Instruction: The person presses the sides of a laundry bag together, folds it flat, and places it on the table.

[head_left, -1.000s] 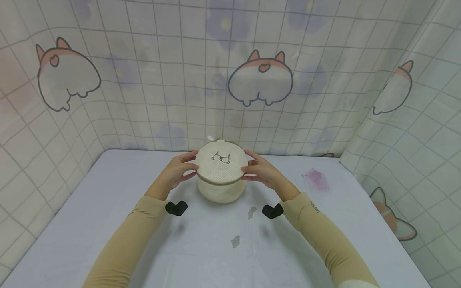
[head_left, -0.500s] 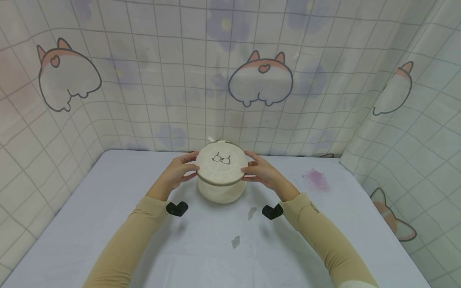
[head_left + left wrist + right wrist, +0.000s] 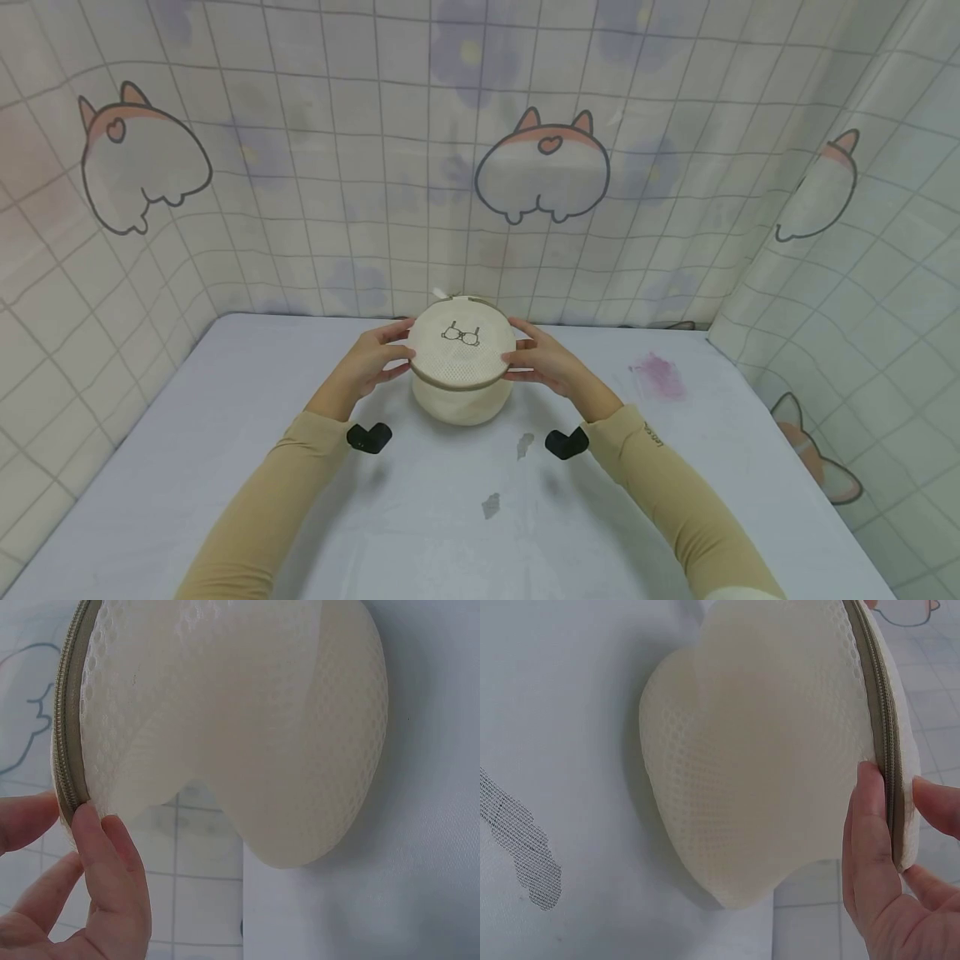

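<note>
A round cream mesh laundry bag (image 3: pixel 461 358) stands at the back middle of the table, with a glasses drawing on its flat top. A brown zipper (image 3: pixel 66 712) runs round the rim of that top. My left hand (image 3: pixel 373 354) pinches the rim on the left side, thumb on top and fingers below. On the opposite side my right hand (image 3: pixel 551 360) pinches the rim the same way, its fingers right by the zipper (image 3: pixel 885 720) in the right wrist view. Below the rim the mesh wall sags inward, and its rounded base meets the table.
The white-covered table (image 3: pixel 420 533) ends at a grid-patterned curtain (image 3: pixel 360 167) close behind the bag. Two grey patches (image 3: pixel 491 504) mark the cloth in front, and a pink stain (image 3: pixel 660 375) lies to the right.
Both hands keep their hold on the rim. The bag and hands sit a few pixels lower in the head view, as does the curtain pattern; otherwise nothing visibly differs.
</note>
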Demonstrator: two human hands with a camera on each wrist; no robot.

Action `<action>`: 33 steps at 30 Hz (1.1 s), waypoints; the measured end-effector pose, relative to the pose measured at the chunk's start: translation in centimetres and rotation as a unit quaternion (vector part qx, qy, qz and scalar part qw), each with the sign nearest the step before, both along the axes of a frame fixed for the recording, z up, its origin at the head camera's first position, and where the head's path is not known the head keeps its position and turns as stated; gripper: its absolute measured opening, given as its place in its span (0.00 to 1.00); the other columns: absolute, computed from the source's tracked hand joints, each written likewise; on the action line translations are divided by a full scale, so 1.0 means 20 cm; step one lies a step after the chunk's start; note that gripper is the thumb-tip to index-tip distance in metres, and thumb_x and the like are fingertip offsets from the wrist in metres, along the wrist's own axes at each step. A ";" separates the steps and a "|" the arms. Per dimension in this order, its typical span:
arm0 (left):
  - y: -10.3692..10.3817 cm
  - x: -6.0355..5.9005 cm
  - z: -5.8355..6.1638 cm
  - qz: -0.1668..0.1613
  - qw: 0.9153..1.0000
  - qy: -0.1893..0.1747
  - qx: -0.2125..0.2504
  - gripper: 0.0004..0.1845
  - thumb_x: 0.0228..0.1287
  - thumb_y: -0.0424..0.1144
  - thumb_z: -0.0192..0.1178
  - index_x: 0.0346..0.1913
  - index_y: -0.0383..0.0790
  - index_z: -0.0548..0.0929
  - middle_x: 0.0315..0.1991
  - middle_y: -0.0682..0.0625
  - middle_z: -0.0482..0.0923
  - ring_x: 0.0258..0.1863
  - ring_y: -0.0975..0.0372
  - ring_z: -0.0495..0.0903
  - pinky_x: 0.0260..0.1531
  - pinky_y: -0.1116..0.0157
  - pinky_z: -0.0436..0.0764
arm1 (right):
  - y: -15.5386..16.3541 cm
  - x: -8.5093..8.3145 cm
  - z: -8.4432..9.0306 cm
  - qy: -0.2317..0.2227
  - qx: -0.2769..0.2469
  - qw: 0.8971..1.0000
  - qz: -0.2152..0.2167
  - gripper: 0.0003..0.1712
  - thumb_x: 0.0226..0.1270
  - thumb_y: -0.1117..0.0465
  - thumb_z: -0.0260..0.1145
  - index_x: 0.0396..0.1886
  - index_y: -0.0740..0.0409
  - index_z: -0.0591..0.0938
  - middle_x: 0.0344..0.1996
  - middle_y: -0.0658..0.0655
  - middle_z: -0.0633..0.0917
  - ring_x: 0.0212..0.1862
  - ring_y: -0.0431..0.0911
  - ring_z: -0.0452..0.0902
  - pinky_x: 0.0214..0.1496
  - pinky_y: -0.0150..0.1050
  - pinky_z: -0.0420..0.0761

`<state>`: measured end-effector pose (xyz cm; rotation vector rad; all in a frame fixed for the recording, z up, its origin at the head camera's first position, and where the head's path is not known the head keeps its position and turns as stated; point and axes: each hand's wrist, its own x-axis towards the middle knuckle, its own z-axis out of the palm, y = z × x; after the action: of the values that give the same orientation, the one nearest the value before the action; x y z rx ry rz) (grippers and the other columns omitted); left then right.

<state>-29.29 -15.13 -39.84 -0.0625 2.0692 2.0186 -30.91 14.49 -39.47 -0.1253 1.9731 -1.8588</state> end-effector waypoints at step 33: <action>0.00 -0.02 -0.03 -0.003 1.000 -0.008 0.002 0.38 0.69 0.24 0.59 0.80 0.44 0.62 0.77 0.40 0.58 0.62 0.53 0.71 0.66 0.53 0.73 | 0.01 -0.01 -0.02 0.001 0.000 1.000 0.010 0.48 0.72 0.75 0.62 0.84 0.51 0.52 0.57 0.66 0.73 0.45 0.48 0.81 0.53 0.43 0.85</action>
<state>-29.65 -15.09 -40.50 -0.0711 2.0544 2.0114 -31.02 14.64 -39.95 -0.1449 1.9658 -1.8471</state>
